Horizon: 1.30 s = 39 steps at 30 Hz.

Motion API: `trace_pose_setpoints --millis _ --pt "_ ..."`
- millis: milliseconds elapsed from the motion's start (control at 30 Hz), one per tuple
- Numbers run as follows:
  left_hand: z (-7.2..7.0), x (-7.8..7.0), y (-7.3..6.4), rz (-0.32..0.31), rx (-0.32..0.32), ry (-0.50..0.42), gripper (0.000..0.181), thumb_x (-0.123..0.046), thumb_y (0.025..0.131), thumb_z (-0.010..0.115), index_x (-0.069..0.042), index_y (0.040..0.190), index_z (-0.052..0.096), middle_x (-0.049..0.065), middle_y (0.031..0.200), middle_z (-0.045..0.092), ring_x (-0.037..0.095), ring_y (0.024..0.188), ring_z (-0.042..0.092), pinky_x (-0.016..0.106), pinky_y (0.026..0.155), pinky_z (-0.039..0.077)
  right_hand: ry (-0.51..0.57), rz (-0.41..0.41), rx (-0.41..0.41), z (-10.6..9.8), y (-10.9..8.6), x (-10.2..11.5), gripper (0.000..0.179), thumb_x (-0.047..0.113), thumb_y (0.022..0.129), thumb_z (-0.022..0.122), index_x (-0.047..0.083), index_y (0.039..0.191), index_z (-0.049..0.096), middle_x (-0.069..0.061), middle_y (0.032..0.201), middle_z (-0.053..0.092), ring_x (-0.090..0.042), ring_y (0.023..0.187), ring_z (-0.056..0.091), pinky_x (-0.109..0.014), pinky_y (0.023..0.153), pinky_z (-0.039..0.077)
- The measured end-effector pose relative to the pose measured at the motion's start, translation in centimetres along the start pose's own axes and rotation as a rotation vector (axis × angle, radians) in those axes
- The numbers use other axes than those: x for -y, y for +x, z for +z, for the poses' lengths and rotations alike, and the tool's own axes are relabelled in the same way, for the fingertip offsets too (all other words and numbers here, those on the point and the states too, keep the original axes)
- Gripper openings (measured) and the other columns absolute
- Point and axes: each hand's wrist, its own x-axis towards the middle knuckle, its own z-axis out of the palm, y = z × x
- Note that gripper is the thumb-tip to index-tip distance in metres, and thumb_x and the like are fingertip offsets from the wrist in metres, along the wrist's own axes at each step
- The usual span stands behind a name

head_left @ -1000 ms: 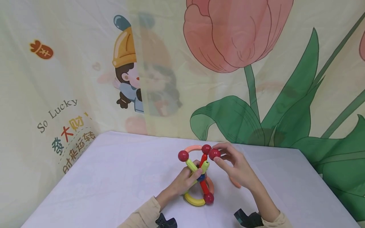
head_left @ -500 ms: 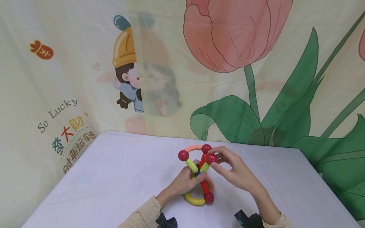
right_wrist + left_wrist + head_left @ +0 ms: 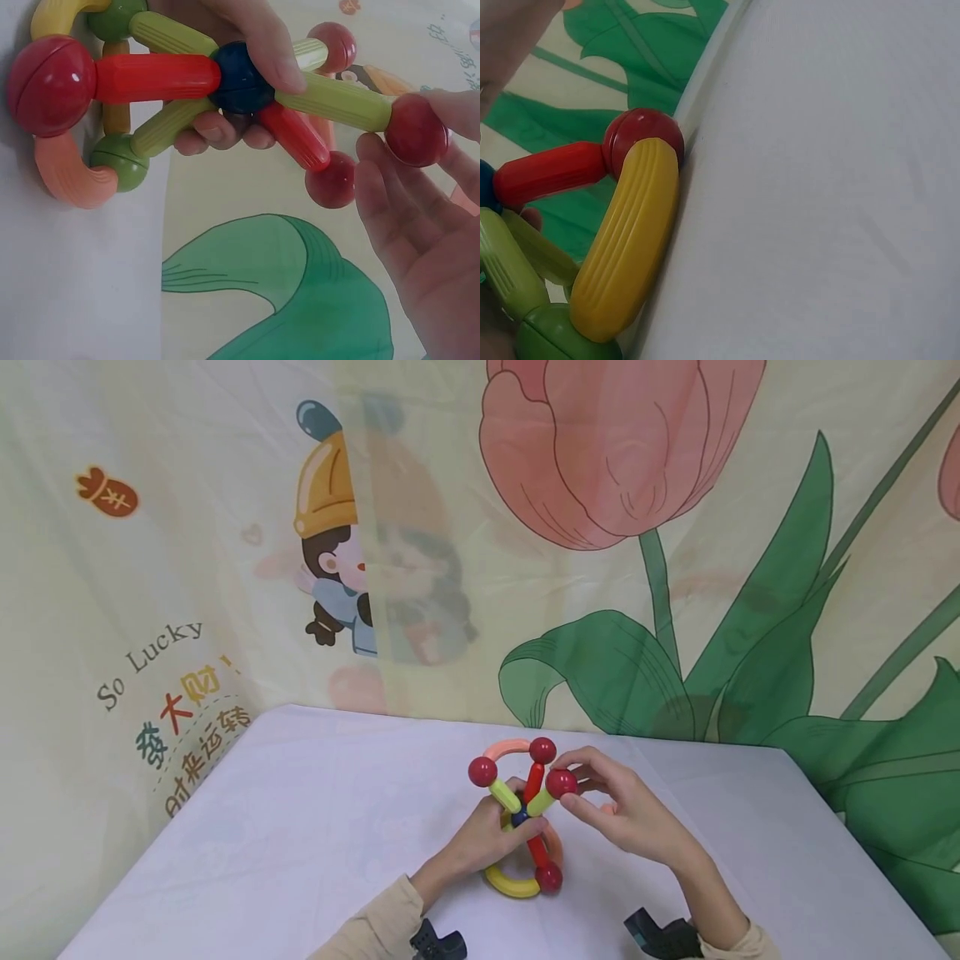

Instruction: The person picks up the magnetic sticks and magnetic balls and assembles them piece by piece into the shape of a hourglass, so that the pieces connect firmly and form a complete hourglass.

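A toy frame of magnetic rods and balls stands on the table. My left hand (image 3: 480, 837) grips its middle, by the blue ball (image 3: 241, 77). My right hand (image 3: 633, 817) pinches a red ball (image 3: 562, 783) that sits on the end of a yellow-green rod (image 3: 334, 101). Higher up, a salmon curved rod (image 3: 507, 747) joins two more red balls, the left one (image 3: 482, 771) and the far one (image 3: 542, 750). The base has a yellow curved rod (image 3: 626, 240), a red ball (image 3: 549, 877) and green balls, one green ball (image 3: 120, 162) showing in the right wrist view.
A loose salmon piece (image 3: 609, 808) lies on the white table (image 3: 300, 860), mostly hidden behind my right hand. A printed curtain (image 3: 420, 568) hangs behind the table's far edge. Black wrist devices, such as the left one (image 3: 438, 941), sit below the forearms.
My right hand has brought its red ball down and left onto the bare end of the yellow-green rod. The ball and rod have since tipped slightly right. My left hand keeps its grip.
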Motion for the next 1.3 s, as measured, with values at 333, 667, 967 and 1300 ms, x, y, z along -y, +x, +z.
trace_pose_setpoints --millis 333,667,967,1300 --pt "-0.5 -3.4 -0.7 -0.028 -0.016 -0.005 0.028 -0.021 0.090 0.062 -0.012 0.113 0.049 0.003 0.097 0.062 0.002 0.088 0.058 0.028 0.088 0.046 -0.015 0.030 -0.024 0.3 0.1 -0.4 0.043 0.015 0.085 0.069 0.021 0.123 0.050 0.003 0.118 0.058 -0.012 0.100 0.063 -0.023 0.086 0.052" --pt "-0.4 -4.1 -0.9 -0.048 -0.039 0.006 0.025 -0.021 0.090 0.062 -0.012 0.109 0.049 0.001 0.094 0.061 0.004 0.088 0.058 0.030 0.089 0.046 0.029 0.028 -0.007 -0.4 -0.1 -1.2 0.038 0.012 0.092 0.060 0.015 0.128 0.048 -0.003 0.121 0.056 -0.012 0.101 0.063 -0.023 0.086 0.051" --pt "-0.3 -4.1 -0.9 -0.073 -0.050 0.006 0.026 -0.022 0.089 0.063 -0.014 0.110 0.049 0.000 0.093 0.060 0.007 0.088 0.057 0.032 0.087 0.045 -0.063 0.057 0.012 -1.8 -0.5 -3.6 0.023 0.013 0.094 0.056 0.017 0.116 0.056 0.004 0.110 0.062 -0.009 0.099 0.061 -0.026 0.085 0.051" --pt "-0.2 -4.2 -1.1 -0.073 -0.059 -0.016 0.026 -0.023 0.089 0.063 -0.013 0.109 0.049 0.001 0.092 0.059 0.009 0.087 0.056 0.031 0.085 0.044 -0.149 0.238 0.231 -2.6 -1.7 -7.0 0.035 -0.006 0.084 0.052 0.016 0.110 0.062 -0.005 0.104 0.065 -0.026 0.101 0.056 -0.030 0.085 0.049"
